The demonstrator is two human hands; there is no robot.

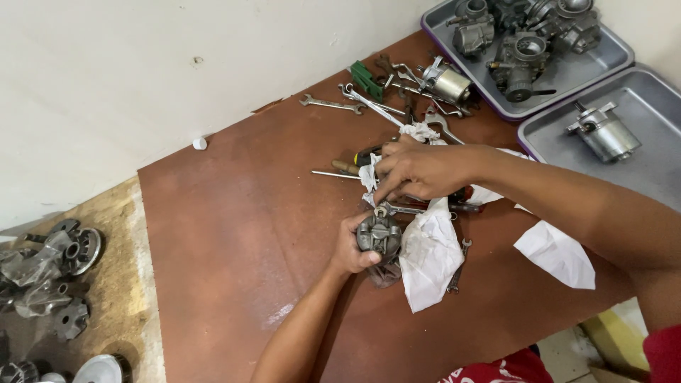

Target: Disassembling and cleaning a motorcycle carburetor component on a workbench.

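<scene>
Brown desk (234,234) set against a pale wall, filling most of the view. At the far right corner, two grey metal trays: upper tray (616,51) packed with several grey carburetors (521,60), lower tray (638,177) carrying a single silver cylindrical motor (604,132). On the floor at left, a heap of dark metal machine parts (60,262), some wrapped in clear plastic. Across the middle of the desk, crumpled white paper (429,259), with a separate white sheet (557,254) lying apart to its right. Behind the hands, a loose scatter of wrenches (330,104), a green-handled tool (366,78) and a small silver cylindrical part (448,84), all lying near one another. A screwdriver (339,171) with a tan handle just left of the hands. Small grey carburetor body (379,235) held upright just above the desk near its centre, touching the edge of the white paper. Left hand (352,248) wrapped around that carburetor body from the left side, fingers closed firmly on it. Right hand (418,170) reaching in from the right above it, fingers pinched narrow onto the top of the carburetor body beside a small wrench (404,208); what sits between those fingertips too small to tell. Tiny white cap (200,144) alone at the wall edge, well apart from everything else.
</scene>
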